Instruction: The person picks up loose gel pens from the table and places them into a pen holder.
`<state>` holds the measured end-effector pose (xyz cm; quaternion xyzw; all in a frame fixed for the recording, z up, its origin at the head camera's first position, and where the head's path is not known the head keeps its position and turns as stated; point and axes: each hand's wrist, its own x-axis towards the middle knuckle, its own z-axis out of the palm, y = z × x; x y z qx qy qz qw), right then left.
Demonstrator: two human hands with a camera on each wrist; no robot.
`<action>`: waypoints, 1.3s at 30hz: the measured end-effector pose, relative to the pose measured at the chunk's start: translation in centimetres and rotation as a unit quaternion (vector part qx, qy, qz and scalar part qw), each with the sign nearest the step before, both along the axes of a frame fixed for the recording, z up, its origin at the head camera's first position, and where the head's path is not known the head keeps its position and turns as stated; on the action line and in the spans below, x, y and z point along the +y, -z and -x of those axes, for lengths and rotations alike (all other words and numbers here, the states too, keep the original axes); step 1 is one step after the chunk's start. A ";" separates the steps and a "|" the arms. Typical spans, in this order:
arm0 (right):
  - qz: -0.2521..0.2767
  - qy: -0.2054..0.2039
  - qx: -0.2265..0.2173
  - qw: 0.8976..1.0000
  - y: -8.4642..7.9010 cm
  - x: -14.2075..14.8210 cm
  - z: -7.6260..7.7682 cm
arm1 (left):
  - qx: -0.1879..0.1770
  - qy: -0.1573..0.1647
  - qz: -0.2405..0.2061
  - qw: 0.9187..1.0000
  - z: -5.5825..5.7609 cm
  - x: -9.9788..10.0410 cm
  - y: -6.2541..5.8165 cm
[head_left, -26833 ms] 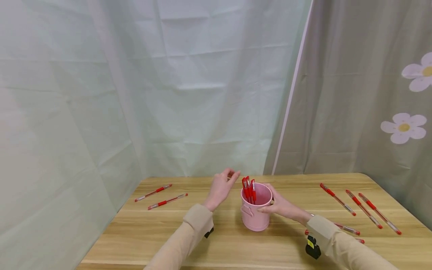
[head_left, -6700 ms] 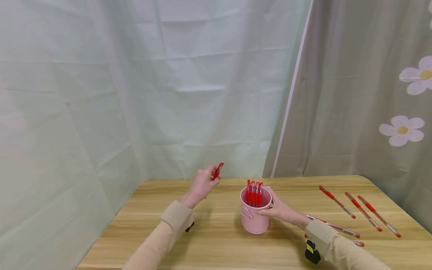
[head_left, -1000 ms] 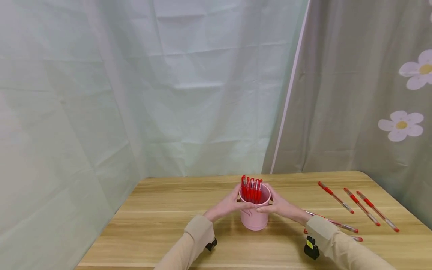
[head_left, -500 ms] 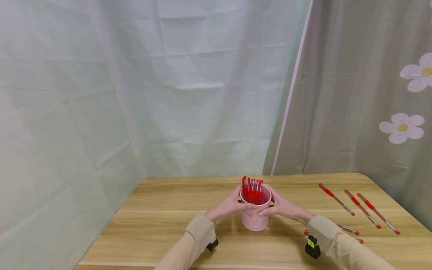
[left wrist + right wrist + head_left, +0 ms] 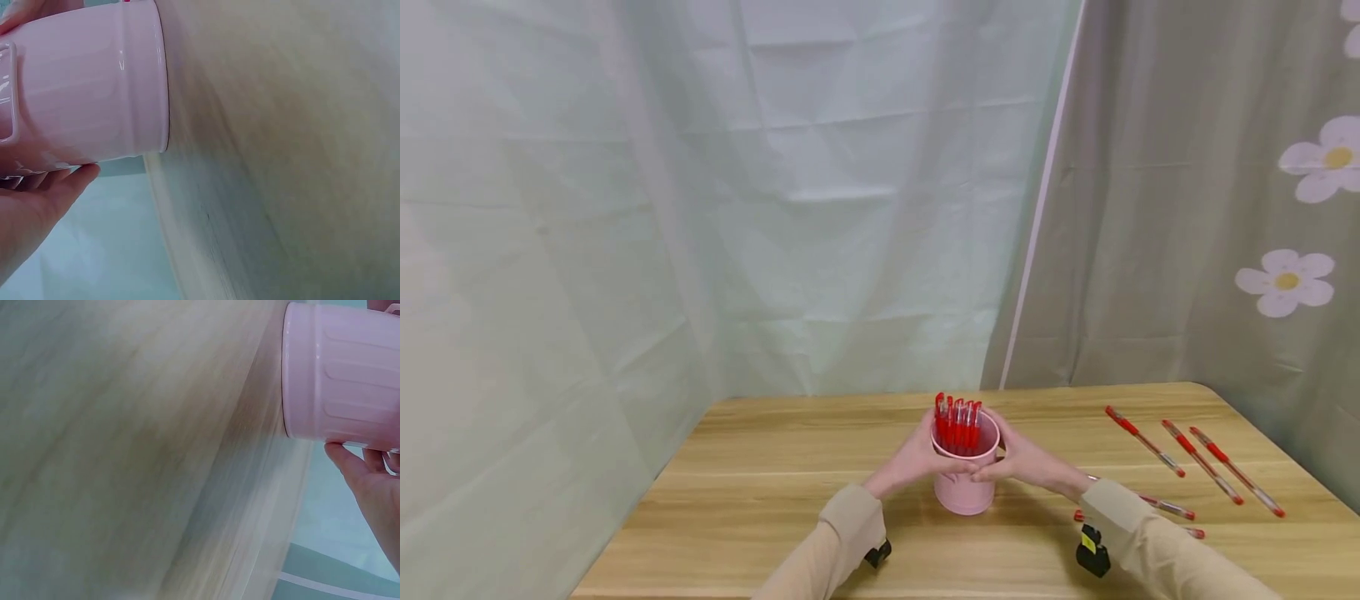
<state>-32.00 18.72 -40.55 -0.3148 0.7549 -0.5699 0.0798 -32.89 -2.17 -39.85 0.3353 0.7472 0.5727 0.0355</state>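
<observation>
A small pink bucket point(image 5: 964, 497) stands upright on the wooden table. Several red pens point(image 5: 957, 432) lean inside it against the left part of its rim, caps up. My left hand point(image 5: 916, 461) grips the bucket's left side, thumb across the near face. From the other side my right hand point(image 5: 1026, 460) holds it too, the two thumbs meeting in front. In the left wrist view, the bucket point(image 5: 81, 87) shows its wire handle, with the left hand point(image 5: 28, 215) against its wall. The right wrist view has the right hand point(image 5: 375, 494) touching the bucket's ribbed side point(image 5: 356, 378).
Three red pens point(image 5: 1236, 471) lie spread at the right of the table point(image 5: 760, 508). More pens point(image 5: 1168, 507) are partly covered by the right forearm. A pale curtain point(image 5: 850, 208) hangs behind the table, and a grey flowered one point(image 5: 1150, 208) at the right.
Two pens once at the table's left are gone, and the bucket holds more pens. The left hand, which carried a pen earlier, now holds the bucket. Over the last second, hardly anything moved.
</observation>
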 end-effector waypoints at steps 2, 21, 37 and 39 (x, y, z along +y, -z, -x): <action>-0.001 0.001 -0.003 1.000 -0.1 -0.1 -0.1 | 0.002 -0.008 0.001 1.000 -0.1 0.0 0.1; -0.017 -0.007 0.018 1.000 -0.1 0.6 -0.2 | 0.032 -0.002 -0.012 0.999 -0.7 0.2 -0.4; -0.159 0.122 0.081 0.976 -1.2 6.0 0.2 | -0.033 -0.001 -0.023 0.999 -0.1 -0.1 0.5; -0.195 0.151 0.094 0.964 -1.3 6.6 0.3 | -0.037 -0.002 -0.025 0.999 0.0 -0.1 0.5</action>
